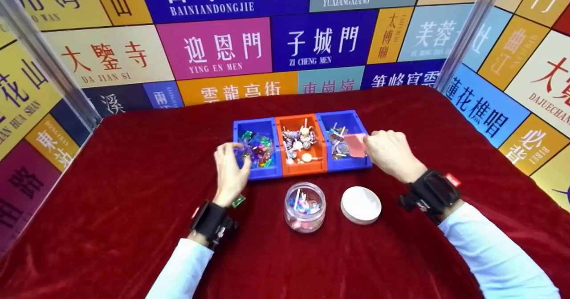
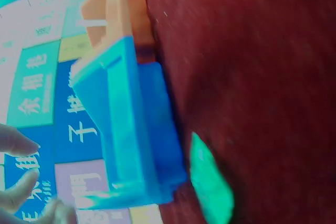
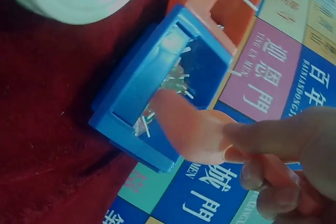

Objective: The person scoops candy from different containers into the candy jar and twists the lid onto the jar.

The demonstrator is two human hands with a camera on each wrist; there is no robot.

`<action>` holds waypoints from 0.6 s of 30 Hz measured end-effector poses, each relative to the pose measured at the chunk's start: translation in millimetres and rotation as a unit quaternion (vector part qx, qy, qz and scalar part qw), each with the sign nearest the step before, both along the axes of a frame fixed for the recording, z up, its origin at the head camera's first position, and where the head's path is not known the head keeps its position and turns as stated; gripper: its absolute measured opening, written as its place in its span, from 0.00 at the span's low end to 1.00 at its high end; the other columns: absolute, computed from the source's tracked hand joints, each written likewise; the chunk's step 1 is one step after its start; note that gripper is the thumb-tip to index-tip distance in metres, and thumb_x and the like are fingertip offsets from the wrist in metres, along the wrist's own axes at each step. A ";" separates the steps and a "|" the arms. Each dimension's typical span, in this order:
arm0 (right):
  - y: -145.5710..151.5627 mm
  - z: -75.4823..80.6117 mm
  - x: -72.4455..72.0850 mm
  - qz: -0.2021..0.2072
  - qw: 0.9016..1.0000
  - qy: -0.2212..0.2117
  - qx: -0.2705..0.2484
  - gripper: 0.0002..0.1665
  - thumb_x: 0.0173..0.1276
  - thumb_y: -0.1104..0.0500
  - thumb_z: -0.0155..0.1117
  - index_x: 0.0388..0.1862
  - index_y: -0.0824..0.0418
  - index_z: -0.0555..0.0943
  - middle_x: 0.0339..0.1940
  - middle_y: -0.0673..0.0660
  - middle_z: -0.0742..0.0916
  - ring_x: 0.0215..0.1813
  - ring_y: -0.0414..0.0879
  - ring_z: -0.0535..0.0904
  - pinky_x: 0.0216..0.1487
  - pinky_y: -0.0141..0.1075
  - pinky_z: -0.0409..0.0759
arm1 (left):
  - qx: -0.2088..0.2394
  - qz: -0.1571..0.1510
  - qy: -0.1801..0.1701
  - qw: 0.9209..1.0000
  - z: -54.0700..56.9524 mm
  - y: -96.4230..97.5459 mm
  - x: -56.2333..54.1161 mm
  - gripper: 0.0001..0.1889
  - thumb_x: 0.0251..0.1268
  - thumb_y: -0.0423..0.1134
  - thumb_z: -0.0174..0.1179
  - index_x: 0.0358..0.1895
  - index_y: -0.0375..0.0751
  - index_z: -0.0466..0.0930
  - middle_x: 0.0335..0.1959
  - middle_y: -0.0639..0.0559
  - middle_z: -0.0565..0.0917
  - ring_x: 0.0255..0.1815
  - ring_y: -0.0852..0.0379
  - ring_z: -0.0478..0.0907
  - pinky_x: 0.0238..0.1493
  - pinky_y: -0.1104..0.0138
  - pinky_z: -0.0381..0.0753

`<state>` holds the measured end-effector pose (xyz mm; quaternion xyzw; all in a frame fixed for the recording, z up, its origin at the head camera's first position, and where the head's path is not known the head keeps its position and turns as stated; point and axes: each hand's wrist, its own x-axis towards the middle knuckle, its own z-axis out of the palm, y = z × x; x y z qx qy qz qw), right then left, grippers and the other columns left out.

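My right hand point(image 1: 389, 152) grips a pink scoop point(image 1: 355, 145) over the right blue bin point(image 1: 349, 164). In the right wrist view, the blade of the scoop point(image 3: 189, 135) overlaps that bin, where candies on white sticks lie. Over the front left corner of the left blue bin point(image 1: 262, 173), my left hand point(image 1: 229, 170) has its thumb and fingers apart, beside shiny wrapped candies point(image 1: 262, 151). The left wrist view shows only fingertips point(image 2: 23, 182) at its lower left edge. Near my left wrist, a green wrapped candy point(image 1: 238, 200) lies on the cloth.
Between the blue bins sits an orange bin point(image 1: 305, 169) of lollipops point(image 1: 299, 141). In front stand a clear jar point(image 1: 305, 223) with candies inside and, to its right, a white lid point(image 1: 360, 204). Dark red cloth point(image 1: 133, 192) covers the table; printed panels point(image 1: 213, 47) rise behind.
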<state>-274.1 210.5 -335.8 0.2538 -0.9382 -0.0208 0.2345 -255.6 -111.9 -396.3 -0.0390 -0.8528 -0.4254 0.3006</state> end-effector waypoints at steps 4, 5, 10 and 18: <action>-7.2 -3.2 -3.7 0.005 0.999 0.011 0.041 0.05 0.50 0.66 0.63 0.18 0.66 0.78 0.14 0.62 0.77 0.17 0.58 0.72 0.13 0.46 0.69 | -0.008 0.018 -0.064 0.998 -4.4 -5.2 -4.3 0.20 0.55 0.29 0.54 0.52 0.25 0.65 0.48 0.32 0.69 0.50 0.38 0.64 0.56 0.54 0.63; -9.3 -3.4 -5.0 0.006 0.999 0.006 0.048 0.05 0.49 0.64 0.65 0.19 0.65 0.79 0.14 0.63 0.77 0.17 0.58 0.72 0.13 0.46 0.69 | -0.012 0.017 -0.077 0.997 -5.1 -6.3 -4.8 0.21 0.56 0.28 0.52 0.54 0.23 0.64 0.49 0.30 0.70 0.51 0.36 0.65 0.56 0.53 0.63; -21.1 -2.9 -13.2 0.013 0.998 -0.012 0.068 0.07 0.41 0.61 0.70 0.19 0.61 0.80 0.15 0.63 0.80 0.18 0.58 0.74 0.15 0.47 0.71 | -0.035 0.003 -0.107 0.994 -6.5 -10.2 -5.4 0.23 0.59 0.26 0.47 0.58 0.19 0.59 0.51 0.26 0.71 0.53 0.34 0.68 0.57 0.52 0.65; -27.2 6.6 -28.2 -0.015 0.992 -0.100 0.074 0.07 0.42 0.64 0.68 0.20 0.68 0.81 0.20 0.66 0.81 0.24 0.60 0.78 0.21 0.51 0.76 | -0.058 -0.007 -0.128 0.990 -4.8 -12.9 -6.4 0.23 0.59 0.24 0.44 0.58 0.17 0.59 0.51 0.26 0.71 0.52 0.34 0.69 0.57 0.53 0.67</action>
